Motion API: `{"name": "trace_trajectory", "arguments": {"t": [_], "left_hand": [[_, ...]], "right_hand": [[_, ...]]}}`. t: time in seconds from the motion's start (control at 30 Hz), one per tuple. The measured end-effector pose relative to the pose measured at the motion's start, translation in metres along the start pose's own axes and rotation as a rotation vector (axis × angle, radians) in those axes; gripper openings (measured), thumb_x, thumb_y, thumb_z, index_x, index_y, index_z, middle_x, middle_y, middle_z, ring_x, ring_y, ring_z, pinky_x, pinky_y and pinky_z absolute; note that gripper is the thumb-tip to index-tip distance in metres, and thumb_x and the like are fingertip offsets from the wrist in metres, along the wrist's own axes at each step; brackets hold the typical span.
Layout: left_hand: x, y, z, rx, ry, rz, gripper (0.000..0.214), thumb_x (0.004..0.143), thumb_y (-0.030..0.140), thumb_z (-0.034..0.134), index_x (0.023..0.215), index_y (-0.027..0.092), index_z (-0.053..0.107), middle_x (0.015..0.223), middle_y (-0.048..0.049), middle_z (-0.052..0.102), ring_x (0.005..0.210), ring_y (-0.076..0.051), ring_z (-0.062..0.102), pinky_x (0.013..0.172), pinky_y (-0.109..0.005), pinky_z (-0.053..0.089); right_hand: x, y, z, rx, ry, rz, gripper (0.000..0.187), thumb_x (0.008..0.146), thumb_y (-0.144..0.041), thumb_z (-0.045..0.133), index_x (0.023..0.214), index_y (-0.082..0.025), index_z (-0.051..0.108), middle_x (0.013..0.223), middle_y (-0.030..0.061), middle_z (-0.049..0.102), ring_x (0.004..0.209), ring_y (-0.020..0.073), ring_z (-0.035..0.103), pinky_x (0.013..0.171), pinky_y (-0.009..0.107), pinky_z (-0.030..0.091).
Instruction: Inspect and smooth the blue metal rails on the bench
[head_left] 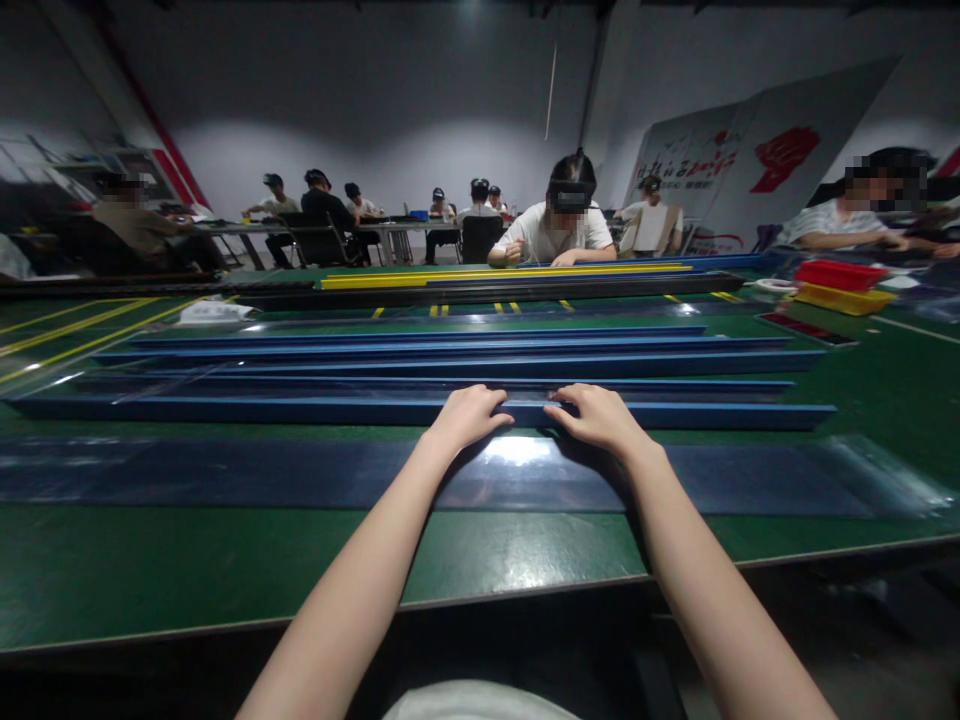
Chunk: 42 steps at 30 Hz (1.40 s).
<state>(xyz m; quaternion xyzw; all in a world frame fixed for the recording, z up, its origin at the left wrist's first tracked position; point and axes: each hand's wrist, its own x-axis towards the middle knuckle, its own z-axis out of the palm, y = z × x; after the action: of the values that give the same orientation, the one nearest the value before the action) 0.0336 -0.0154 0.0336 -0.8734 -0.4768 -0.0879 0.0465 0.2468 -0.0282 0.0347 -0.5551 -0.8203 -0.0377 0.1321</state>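
A long blue channel strip lies across the green table in front of me. Near its middle, my left hand grips the strip, thumb on the near wall and fingers over the top edge. A short way to the right, my right hand holds the same strip in a like grip. Between me and the strip, a long clear plastic sleeve lies flat and shines under the light. More blue channel strips lie parallel just beyond my hands.
Farther back are a yellow strip and dark strips. Red and yellow trays stand at right by a dark flat device. A white packet lies at left. A person sits opposite; others sit behind.
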Motion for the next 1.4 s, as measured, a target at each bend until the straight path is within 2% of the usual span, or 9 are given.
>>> {"name": "trace_trajectory", "arguments": {"t": [0.53, 1.0, 1.4], "left_hand": [[0.0008, -0.0010, 0.0004, -0.009, 0.002, -0.009, 0.029, 0.083, 0.045, 0.050, 0.098, 0.023, 0.060, 0.094, -0.0052, 0.066, 0.091, -0.022, 0.060, 0.070, -0.026, 0.044], [-0.0005, -0.0004, 0.0021, -0.020, 0.060, 0.051, 0.023, 0.082, 0.041, 0.053, 0.098, 0.023, 0.050, 0.096, -0.0016, 0.066, 0.088, -0.020, 0.062, 0.065, -0.024, 0.043], [0.0009, 0.0003, 0.0004, 0.012, 0.038, 0.004, 0.026, 0.081, 0.045, 0.053, 0.091, 0.020, 0.052, 0.091, -0.0040, 0.067, 0.084, -0.022, 0.063, 0.063, -0.025, 0.042]], "right_hand": [[-0.0001, -0.0001, 0.0001, 0.020, 0.003, 0.007, 0.039, 0.084, -0.045, 0.041, 0.101, -0.020, 0.065, 0.103, 0.0070, 0.067, 0.098, 0.0203, 0.059, 0.077, 0.026, 0.042], [-0.0001, 0.0002, 0.0003, 0.018, 0.007, 0.007, 0.038, 0.085, -0.045, 0.041, 0.100, -0.019, 0.066, 0.102, 0.0072, 0.067, 0.098, 0.0200, 0.059, 0.077, 0.026, 0.041], [0.0004, 0.0011, 0.0016, 0.033, 0.022, -0.005, 0.038, 0.085, -0.045, 0.042, 0.099, -0.019, 0.066, 0.102, 0.0068, 0.067, 0.097, 0.0204, 0.059, 0.076, 0.027, 0.042]]}}
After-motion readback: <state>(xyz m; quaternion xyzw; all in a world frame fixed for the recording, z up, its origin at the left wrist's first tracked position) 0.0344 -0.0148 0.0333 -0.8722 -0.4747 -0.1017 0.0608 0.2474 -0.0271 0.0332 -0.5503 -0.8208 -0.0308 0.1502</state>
